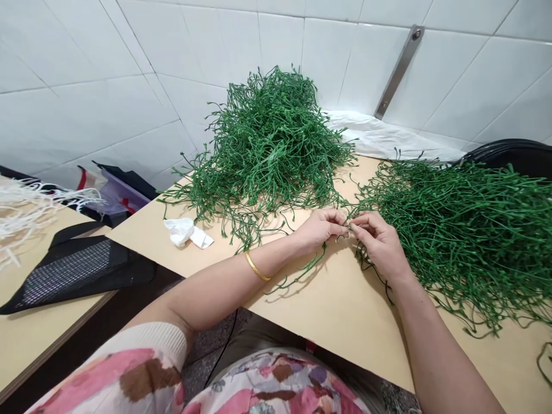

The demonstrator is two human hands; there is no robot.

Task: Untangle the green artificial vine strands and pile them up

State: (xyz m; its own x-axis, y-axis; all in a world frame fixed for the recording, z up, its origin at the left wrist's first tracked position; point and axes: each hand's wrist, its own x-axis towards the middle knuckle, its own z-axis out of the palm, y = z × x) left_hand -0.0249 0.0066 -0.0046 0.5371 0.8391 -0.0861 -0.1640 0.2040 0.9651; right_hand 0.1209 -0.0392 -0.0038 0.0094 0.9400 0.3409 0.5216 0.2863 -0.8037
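Observation:
My left hand (321, 227) and my right hand (379, 241) meet fingertip to fingertip over the tan board (336, 305), both pinched on thin green plastic stems (302, 273) that trail down under my left wrist. A tall heap of the same green stems (269, 138) is piled behind my left hand. A second, flatter heap (466, 230) spreads to the right, touching my right hand. A gold bangle (257, 267) is on my left wrist.
A crumpled white scrap (186, 232) lies near the board's left corner. A black mesh bag (73, 270) rests on the neighbouring table at left, with white strands (26, 207) beyond it. White plastic sheeting (379, 135) and a tiled wall stand behind; a black container rim (513, 152) shows at right.

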